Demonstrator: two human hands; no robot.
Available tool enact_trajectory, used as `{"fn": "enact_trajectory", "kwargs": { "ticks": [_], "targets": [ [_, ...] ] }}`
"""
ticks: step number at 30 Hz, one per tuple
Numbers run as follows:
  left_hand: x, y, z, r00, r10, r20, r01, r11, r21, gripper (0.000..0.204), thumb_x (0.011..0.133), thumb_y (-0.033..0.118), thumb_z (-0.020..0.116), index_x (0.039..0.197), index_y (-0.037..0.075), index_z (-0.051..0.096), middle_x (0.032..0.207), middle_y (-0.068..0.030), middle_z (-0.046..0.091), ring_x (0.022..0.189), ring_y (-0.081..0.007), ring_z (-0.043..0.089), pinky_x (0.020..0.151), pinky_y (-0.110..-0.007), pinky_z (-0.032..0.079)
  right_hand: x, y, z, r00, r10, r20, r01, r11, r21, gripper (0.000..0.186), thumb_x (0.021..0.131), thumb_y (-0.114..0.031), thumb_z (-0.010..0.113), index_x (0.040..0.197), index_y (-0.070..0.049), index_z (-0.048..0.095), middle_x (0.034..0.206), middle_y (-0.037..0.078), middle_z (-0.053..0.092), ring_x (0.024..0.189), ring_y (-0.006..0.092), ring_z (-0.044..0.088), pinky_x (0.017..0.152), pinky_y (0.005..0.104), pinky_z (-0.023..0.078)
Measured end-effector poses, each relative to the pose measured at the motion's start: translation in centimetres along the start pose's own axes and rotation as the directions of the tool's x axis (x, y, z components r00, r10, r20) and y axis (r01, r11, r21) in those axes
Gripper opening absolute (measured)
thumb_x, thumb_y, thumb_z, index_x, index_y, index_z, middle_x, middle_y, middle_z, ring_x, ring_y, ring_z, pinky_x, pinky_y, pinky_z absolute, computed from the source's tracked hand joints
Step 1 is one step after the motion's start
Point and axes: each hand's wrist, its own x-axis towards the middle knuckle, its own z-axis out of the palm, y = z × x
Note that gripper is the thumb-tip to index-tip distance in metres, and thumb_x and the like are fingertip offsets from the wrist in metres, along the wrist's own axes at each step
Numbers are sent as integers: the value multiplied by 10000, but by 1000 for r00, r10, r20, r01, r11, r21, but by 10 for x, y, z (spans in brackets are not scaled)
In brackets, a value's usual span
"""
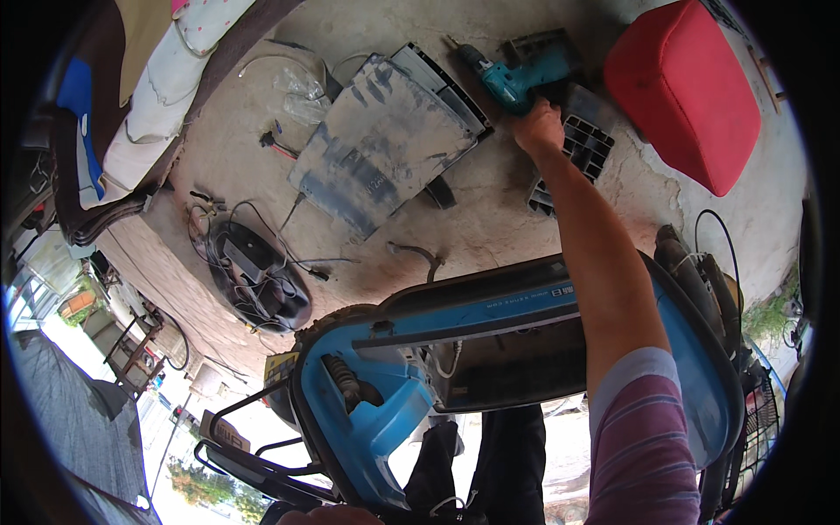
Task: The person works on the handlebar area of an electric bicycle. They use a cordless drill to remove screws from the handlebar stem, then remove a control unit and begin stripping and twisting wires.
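Observation:
My right hand [538, 127] is closed round the handle of a teal cordless drill [507, 83] on the ground at the top, beside a black plastic grid tray [584, 144]. My right arm reaches over a blue scooter body [704, 367] with an open compartment [512, 367]. Part of my left hand [332, 516] shows at the bottom edge, near the scooter; what it holds, if anything, is hidden.
A dusty grey flat case [367, 140] lies left of the drill. A red padded box-like piece [678, 92] sits at the upper right. A tyre-like ring with cables [284, 297] lies at the left. Folded white and blue material [153, 96] fills the upper left.

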Motion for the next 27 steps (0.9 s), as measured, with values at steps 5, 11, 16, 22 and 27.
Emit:
{"fn": "enact_trajectory", "kwargs": {
  "ticks": [5, 11, 16, 22, 27],
  "targets": [
    [2, 1, 5, 1000, 14, 9, -14, 1000, 6, 388, 937, 255, 614, 1179, -48, 597, 1081, -217, 667, 982, -333, 638, 873, -435, 499, -5, 0, -4, 998, -11, 62, 5, 995, 97, 742, 692, -456, 775, 1228, 9, 555, 1240, 249, 620, 1170, 386, 612, 983, 423, 508],
    [2, 0, 13, 996, 80, 45, -80, 997, -2, 384, 933, 247, 623, 1178, -48, 599, 1085, -216, 665, 991, -331, 636, 879, -431, 499, 2, -16, -33, 994, 68, 84, -103, 838, 535, 547, 699, -363, 837, 1003, 44, 634, 962, 161, 680, 747, 204, 677, 736, 344, 579],
    [-18, -16, 34, 996, 51, 71, -33, 972, -234, 393, 914, 217, 662, 1206, -36, 593, 1206, -239, 619, 1087, -327, 608, 960, -447, 472, -5, -44, -107, 939, 160, 304, -340, 549, 763, 404, 774, -274, 818, 962, 28, 627, 848, 124, 660, 665, 176, 658, 583, 284, 585],
    [-37, -39, 30, 968, 203, 146, -182, 972, -146, 414, 868, 138, 741, 1223, -7, 586, 1136, -142, 670, 1062, -230, 653, 895, -370, 526, -90, -51, -190, 914, 128, 386, -403, 409, 819, 399, 773, -255, 818, 941, 47, 618, 845, 114, 652, 637, 195, 665, 572, 287, 585],
    [-35, -41, 36, 957, 289, 28, -283, 950, -129, 491, 859, 150, 758, 1289, 24, 558, 1138, -117, 662, 1047, -215, 647, 890, -371, 522, -227, -56, -275, 934, 3, 358, -352, 188, 917, 445, 841, -290, 772, 1111, 10, 584, 926, 109, 655, 702, 214, 687, 643, 321, 587]
  ]
}}
